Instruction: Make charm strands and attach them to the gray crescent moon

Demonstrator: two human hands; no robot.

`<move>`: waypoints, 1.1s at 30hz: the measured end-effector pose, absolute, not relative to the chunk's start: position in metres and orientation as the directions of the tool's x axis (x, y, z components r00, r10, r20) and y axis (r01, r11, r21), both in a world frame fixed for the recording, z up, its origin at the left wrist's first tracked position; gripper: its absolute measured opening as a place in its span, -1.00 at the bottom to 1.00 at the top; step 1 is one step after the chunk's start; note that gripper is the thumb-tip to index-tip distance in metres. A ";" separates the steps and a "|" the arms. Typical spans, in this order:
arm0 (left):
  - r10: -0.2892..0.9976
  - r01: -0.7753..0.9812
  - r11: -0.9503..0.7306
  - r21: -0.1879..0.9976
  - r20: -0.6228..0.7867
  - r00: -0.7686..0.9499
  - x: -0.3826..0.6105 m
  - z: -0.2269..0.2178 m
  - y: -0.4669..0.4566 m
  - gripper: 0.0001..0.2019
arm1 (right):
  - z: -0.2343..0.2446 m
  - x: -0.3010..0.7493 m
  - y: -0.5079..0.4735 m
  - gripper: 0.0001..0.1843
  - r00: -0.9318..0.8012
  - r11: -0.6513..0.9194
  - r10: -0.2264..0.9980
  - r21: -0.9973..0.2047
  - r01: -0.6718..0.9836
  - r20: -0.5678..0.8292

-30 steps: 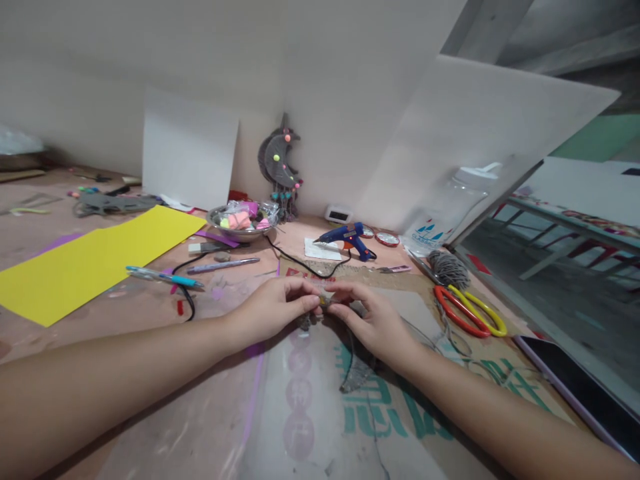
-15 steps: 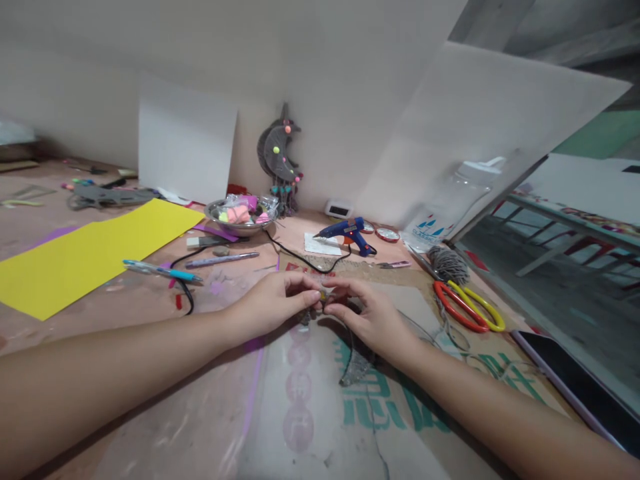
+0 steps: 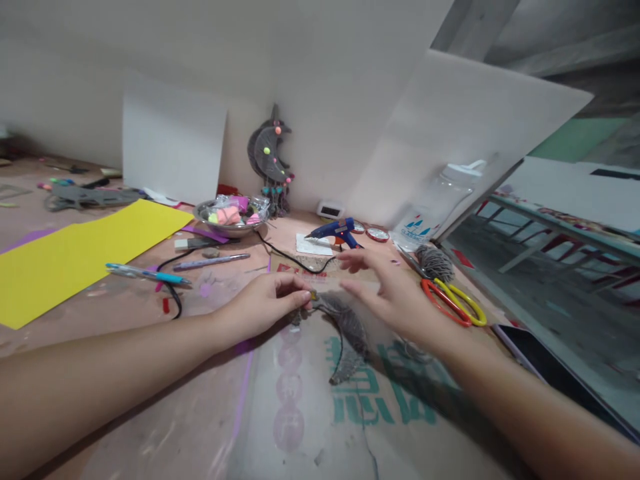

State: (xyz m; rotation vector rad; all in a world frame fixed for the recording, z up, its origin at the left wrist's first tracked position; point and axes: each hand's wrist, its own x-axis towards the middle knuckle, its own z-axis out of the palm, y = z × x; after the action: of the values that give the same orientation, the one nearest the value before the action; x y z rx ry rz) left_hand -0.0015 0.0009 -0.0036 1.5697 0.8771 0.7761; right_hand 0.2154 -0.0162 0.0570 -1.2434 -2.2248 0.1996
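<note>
My left hand point(image 3: 267, 300) is closed, thumb and fingers pinching the upper end of a crescent point(image 3: 353, 337) wrapped in grey yarn. A small yellowish spot point(image 3: 314, 295) shows at its fingertips; what it is I cannot make out. The crescent's other tip points down toward me over a cardboard sheet point(image 3: 310, 440) with green and pink print. To the right, my right hand point(image 3: 400, 293) is raised above the cardboard, fingers apart and holding nothing. A thin grey strand point(image 3: 367, 440) trails down the cardboard below the crescent.
Behind my hands lies a blue glue gun point(image 3: 337, 230) on white paper. Scissors point(image 3: 453, 303), a grey yarn ball point(image 3: 435, 263), a bottle point(image 3: 433, 207) and a phone point(image 3: 555, 373) are at right. Left are yellow paper point(image 3: 95, 247), pens point(image 3: 150, 275) and a metal bowl point(image 3: 230, 230).
My right hand has let go at the crescent's upper end and moved right and up, its fingers spreading. My left hand keeps its pinch. The view has shifted slightly.
</note>
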 end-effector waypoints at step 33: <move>0.858 0.101 -0.075 0.992 0.012 0.514 -0.001 0.000 -0.001 -0.82 | 0.058 0.237 -0.011 -0.81 -0.284 0.386 0.887 -0.250 0.888 0.364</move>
State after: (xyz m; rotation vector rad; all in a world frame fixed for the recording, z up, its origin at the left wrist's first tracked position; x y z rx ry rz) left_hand -0.0015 -0.0011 -0.0004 1.5342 0.8587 0.7738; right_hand 0.2370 -0.0113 0.0578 -1.5266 -2.2080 -0.0020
